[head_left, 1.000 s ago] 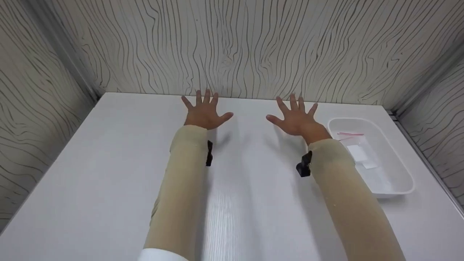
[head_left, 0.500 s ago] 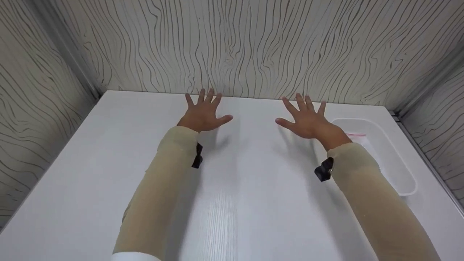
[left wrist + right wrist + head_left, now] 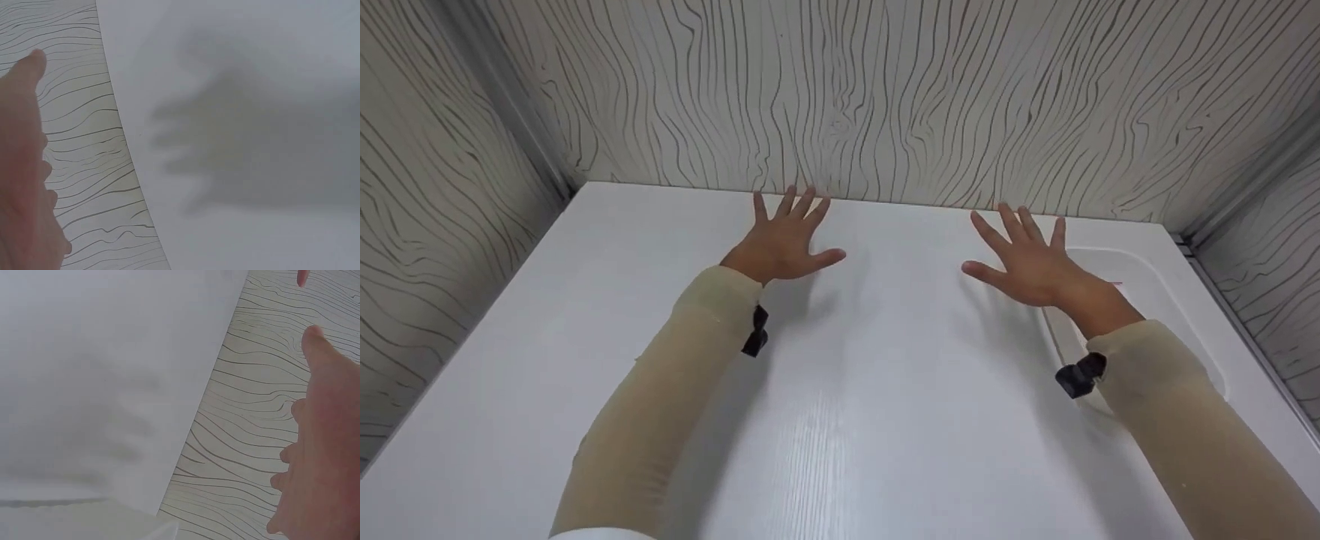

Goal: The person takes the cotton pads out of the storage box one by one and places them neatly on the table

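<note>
My left hand (image 3: 780, 244) hovers over the far part of the white table (image 3: 885, 420), fingers spread and straight, holding nothing. To its right, my right hand (image 3: 1031, 262) is also spread, palm down and bare of any object. It overlaps the near-left rim of a white plastic tray (image 3: 1177, 322) in the head view. Part of that tray is hidden behind the right hand and sleeve. A bit of a thin red strip (image 3: 1115, 283) shows inside it. Both wrist views show a hand's shadow on the tabletop, apart from the hand itself.
Behind the table stands a panel (image 3: 840, 97) with a dark wood-grain pattern. Similar side panels (image 3: 412, 225) rise at left and right, with grey metal posts (image 3: 502, 97) in the corners. A small black camera (image 3: 1080, 376) sits on each wrist.
My right hand has moved right and slightly nearer, now over the tray's left side and covering more of it. The left forearm has swung out to the left; its fingers stay spread.
</note>
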The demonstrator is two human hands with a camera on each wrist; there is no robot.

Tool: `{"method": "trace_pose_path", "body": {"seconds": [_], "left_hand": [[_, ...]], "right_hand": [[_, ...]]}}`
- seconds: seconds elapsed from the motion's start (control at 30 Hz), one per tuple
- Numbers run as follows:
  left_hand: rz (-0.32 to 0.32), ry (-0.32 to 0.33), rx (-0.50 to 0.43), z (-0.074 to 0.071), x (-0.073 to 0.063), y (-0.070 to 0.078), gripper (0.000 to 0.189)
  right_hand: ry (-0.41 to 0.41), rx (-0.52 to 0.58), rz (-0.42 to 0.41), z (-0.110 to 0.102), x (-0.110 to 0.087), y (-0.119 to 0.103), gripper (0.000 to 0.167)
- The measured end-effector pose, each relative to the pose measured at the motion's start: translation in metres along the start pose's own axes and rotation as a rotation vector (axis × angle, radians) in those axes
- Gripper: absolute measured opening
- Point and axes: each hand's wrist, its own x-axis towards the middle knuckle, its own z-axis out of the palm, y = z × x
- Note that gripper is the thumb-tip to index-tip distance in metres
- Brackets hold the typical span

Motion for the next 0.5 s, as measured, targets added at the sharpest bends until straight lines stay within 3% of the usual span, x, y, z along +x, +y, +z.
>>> {"method": "trace_pose_path", "body": {"seconds": [0.5], "left_hand": [[0.069,-0.017,0.045,0.006,-0.016,0.004,0.092]], "right_hand": [[-0.001,0.018,-0.009,-0.002,-0.033,0.018,0.086]]}}
